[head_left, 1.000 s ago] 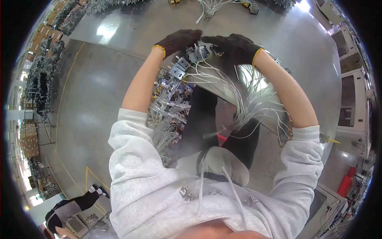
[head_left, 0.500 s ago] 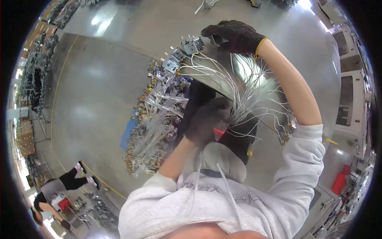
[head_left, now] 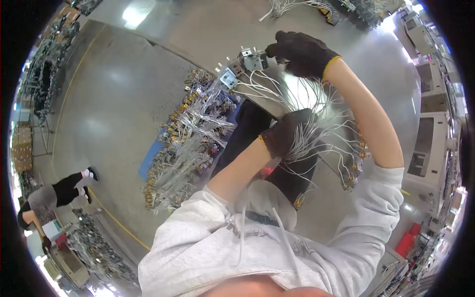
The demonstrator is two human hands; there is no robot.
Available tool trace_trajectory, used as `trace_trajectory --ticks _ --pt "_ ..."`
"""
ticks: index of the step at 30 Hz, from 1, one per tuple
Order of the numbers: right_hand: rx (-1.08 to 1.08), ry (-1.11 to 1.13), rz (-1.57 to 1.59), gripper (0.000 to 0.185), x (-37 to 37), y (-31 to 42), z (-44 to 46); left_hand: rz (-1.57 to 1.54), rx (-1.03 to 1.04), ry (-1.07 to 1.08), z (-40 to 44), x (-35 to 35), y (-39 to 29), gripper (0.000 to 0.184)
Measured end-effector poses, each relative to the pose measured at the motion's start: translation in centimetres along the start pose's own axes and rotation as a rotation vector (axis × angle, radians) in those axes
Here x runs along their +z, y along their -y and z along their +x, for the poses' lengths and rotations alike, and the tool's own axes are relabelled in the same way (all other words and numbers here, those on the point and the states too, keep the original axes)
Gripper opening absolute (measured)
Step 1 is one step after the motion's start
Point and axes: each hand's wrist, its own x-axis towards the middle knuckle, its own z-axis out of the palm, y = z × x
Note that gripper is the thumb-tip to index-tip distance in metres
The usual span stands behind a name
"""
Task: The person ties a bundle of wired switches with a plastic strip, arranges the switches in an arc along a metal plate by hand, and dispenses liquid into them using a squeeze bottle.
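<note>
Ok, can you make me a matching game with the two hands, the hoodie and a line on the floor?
1. Left hand
2. Hoodie
3. Right hand
4. Floor line

A. Beside a metal box
B. Yellow
C. Where white wires bunch together
D. Pale grey

Pairs: 1-C, 2-D, 3-A, 4-B

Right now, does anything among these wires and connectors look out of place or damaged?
One gold-coloured connector looks slightly stray: it sits low in the picture, apart from the connector cluster to its upper right. No damage stands out, though the connectors are small.
</note>
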Motion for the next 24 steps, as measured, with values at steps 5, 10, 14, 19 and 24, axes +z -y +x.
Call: trace_trajectory --ticks 5,10,14,19,24 --pt "-0.249 -0.251 0.299 0.045 0.1 -3.3 0.7 -0.082 -0.078 -0.114 0.3 0.3 0.6 0.029" --pt "0.121 -0.196 0.110 0.053 4.4 -3.7 0.3 -1.022 -0.388 0.019 -0.3 0.7 -0.9 0.028" --pt "0.190 -0.056 0.004 0.069 4.8 -4.4 0.0 -1.037 -0.324 0.048 -0.3 0.3 -0.1 0.027" --pt "-0.029 -0.158 0.054 0.068 0.2 0.5 2.2 -0.242 -0.043 0.019 1.1 -0.9 3.4 0.025" --pt "-0.241 -0.067 0.159 0.070 0.8 2.6 4.3 -0.057 -0.034 -0.180 2.6 -0.8 6.8 0.026"
